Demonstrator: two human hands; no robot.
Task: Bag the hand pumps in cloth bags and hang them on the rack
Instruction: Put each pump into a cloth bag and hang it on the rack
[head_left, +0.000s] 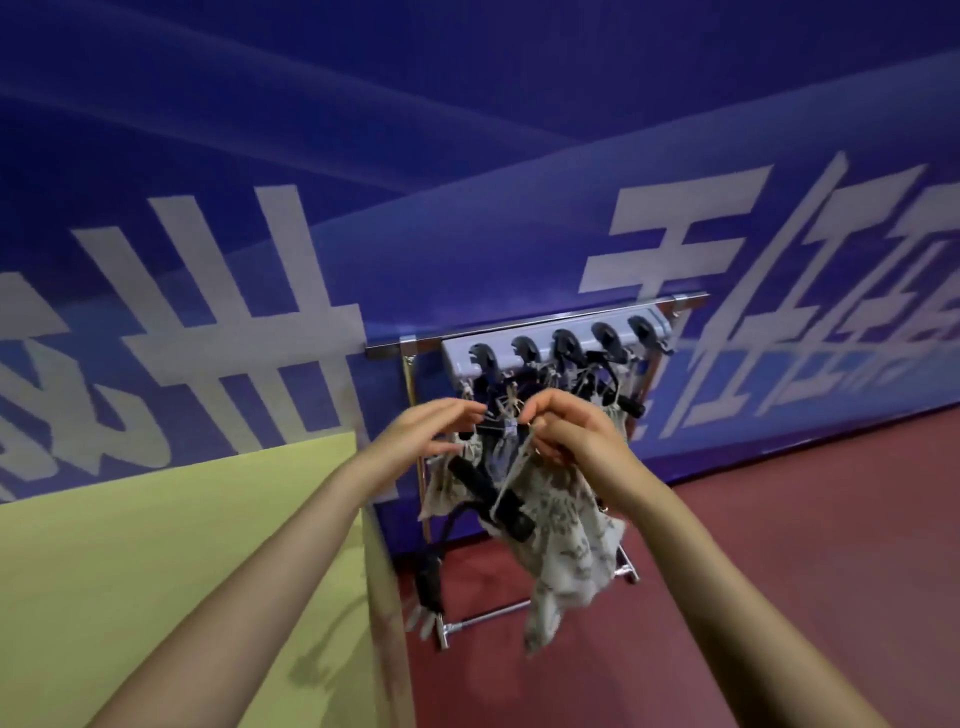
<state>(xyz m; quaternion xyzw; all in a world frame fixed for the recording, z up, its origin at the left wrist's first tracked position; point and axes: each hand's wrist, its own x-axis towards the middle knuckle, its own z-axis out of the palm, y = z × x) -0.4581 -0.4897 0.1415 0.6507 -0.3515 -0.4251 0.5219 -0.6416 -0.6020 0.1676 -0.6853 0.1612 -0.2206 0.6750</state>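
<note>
One patterned cloth bag (566, 525) dangling before the rack (550, 338), pump handle (511, 512) poking out, rest hidden. Drawstring pinched by right hand (563, 428); left hand (434, 428) fingers straight, grip unclear through blur. Neighbouring bags (441, 483) half-hidden.

arms: two, bare to the frame edge | sleeves: none visible | left hand (431, 434), right hand (566, 431): ungloved
</note>
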